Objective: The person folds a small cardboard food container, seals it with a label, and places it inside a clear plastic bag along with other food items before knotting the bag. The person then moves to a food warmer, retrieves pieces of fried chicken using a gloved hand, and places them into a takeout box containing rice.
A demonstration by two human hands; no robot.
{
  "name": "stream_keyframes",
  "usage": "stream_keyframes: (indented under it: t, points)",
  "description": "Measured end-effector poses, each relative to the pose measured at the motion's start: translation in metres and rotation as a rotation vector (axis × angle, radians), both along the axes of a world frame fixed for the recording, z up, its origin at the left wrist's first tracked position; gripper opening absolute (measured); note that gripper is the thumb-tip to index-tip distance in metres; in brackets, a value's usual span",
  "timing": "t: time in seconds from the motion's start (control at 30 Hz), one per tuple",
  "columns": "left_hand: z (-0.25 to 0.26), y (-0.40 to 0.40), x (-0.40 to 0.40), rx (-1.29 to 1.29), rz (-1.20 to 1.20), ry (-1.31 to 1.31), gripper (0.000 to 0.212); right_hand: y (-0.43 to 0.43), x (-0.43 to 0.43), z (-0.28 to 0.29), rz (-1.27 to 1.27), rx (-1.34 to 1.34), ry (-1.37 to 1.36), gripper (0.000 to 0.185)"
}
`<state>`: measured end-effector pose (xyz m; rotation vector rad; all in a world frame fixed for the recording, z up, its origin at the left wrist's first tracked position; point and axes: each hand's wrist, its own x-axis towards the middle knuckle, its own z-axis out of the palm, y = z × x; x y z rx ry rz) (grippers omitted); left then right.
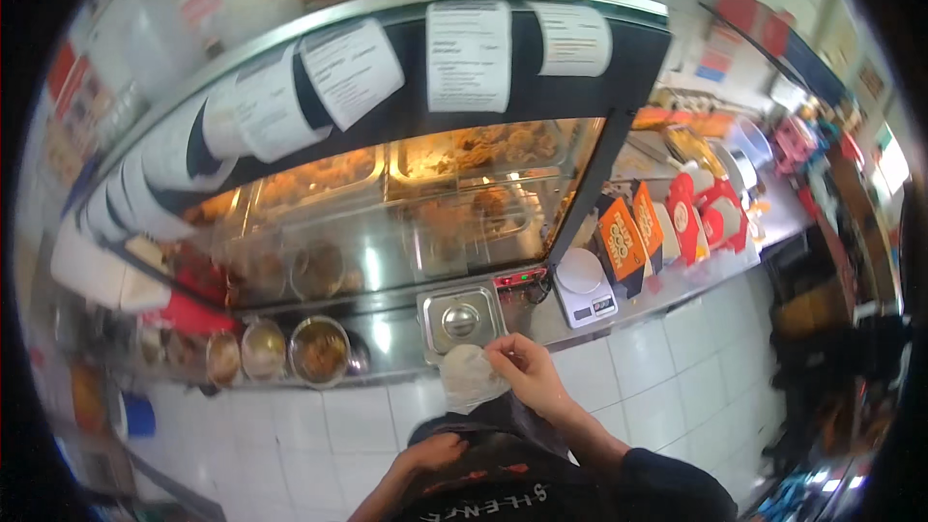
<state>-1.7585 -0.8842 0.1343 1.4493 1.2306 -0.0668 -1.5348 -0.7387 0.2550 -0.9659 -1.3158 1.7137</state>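
In front of my waist, my right hand [525, 373] pinches the edge of a thin, whitish plastic sheet or bag [470, 377] between thumb and fingers. Just beyond it on the counter sits a steel food pan with a lid [462, 322], its round recessed handle in the middle. Lower down, my left hand [438, 449] rests against my dark apron [500, 464]. Its fingertips are partly hidden, so a grip on the cloth cannot be made out.
A glass-fronted warmer [406, 225] holds trays of fried food [500, 148], with papers [470, 58] taped above. Steel bowls [319, 351] line the counter's left. To the right stand a kitchen scale [583, 290], orange cartons [623, 243] and red cartons [685, 217].
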Motion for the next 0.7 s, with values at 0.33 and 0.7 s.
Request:
stream_keyframes:
  t: [0.33,0.7]
  points:
    - [0.194,0.062,0.031,0.594,0.545,-0.322,0.028,-0.058,-0.026,0.068,-0.218,0.191,0.054,0.038]
    - [0.200,0.063,0.108,0.483,0.806,-0.629,0.015,-0.038,0.086,0.048,-0.089,-0.021,0.047,0.043]
